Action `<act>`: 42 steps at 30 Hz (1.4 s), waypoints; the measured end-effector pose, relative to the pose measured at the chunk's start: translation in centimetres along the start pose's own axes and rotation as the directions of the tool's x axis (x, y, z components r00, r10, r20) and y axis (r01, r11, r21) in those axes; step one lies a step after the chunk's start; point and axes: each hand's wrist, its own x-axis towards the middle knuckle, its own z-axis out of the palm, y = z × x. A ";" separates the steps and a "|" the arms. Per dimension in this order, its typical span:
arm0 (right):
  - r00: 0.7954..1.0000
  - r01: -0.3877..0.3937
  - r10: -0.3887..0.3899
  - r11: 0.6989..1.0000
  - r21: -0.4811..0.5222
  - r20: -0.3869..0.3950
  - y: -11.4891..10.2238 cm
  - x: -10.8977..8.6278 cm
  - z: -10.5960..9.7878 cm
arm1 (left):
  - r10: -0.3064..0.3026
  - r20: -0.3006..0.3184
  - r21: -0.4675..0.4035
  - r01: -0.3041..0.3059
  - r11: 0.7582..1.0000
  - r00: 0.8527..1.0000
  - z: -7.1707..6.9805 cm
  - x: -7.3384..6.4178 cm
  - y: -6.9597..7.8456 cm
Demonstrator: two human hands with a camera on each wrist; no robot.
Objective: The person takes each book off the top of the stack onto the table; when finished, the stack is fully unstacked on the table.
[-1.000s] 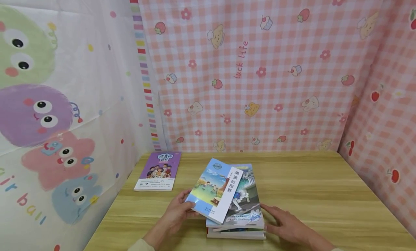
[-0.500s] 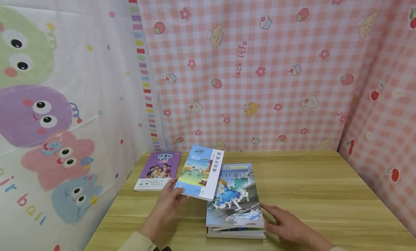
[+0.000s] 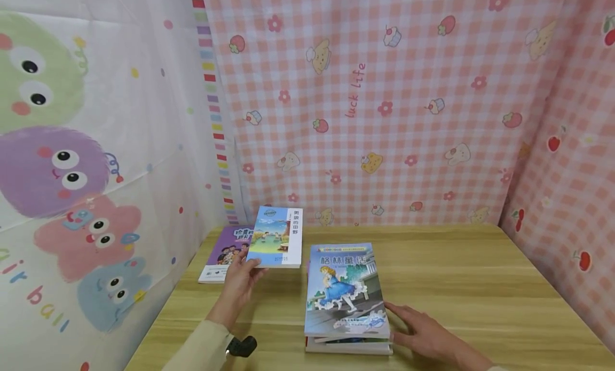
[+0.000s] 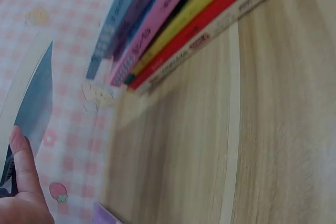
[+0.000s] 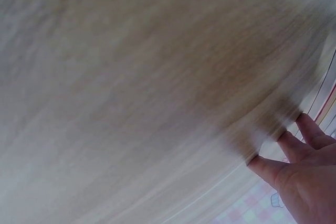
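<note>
My left hand (image 3: pixel 237 283) pinches the lower left corner of a thin book (image 3: pixel 273 237) with a blue cover and a white strip, raised off the table. The left wrist view catches this book (image 4: pixel 35 98) edge-on, the thumb lying along it. Partly behind it, a purple book (image 3: pixel 221 256) lies flat at the table's back left. A stack of books stands near the front, topped by a fairy-tale book (image 3: pixel 343 301) with a girl in a blue dress. My right hand (image 3: pixel 425 328) rests against the stack's right side, fingertips touching the book edges.
Colored spines (image 4: pixel 173 35) of the stack show in the left wrist view, somewhat unevenly aligned. The wooden table (image 3: pixel 447 275) ends at a pink checked curtain (image 3: pixel 413 120) behind it. A white cartoon curtain (image 3: pixel 158 120) hangs along the left.
The blue book, held in my left hand, has moved left and away from me, off the stack to in front of the purple book. My right hand stays beside the stack.
</note>
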 end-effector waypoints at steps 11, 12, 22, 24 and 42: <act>0.999 -0.032 0.031 0.999 0.030 0.038 -0.2 0.1 -0.2 | -0.021 -0.039 0.064 0.023 0.998 0.999 -0.3 2.1 -2.3; 0.999 -0.036 0.035 0.999 0.031 0.041 -0.3 0.1 -0.2 | -0.030 -0.039 0.074 0.033 0.997 0.999 -0.3 2.2 -2.6; 0.996 -0.076 0.074 0.996 0.038 0.055 -0.2 0.0 -0.2 | -0.051 -0.051 0.142 0.058 0.988 0.997 -0.7 3.5 -4.5; 0.997 -0.066 0.064 0.997 0.043 0.051 -0.2 0.0 -0.2 | -0.056 -0.062 0.157 0.065 0.985 0.997 -0.9 3.8 -4.6; 0.998 -0.047 0.044 0.997 0.056 0.051 0.0 0.1 -0.2 | -0.135 -0.051 0.325 0.145 0.935 0.989 -0.9 5.6 -4.5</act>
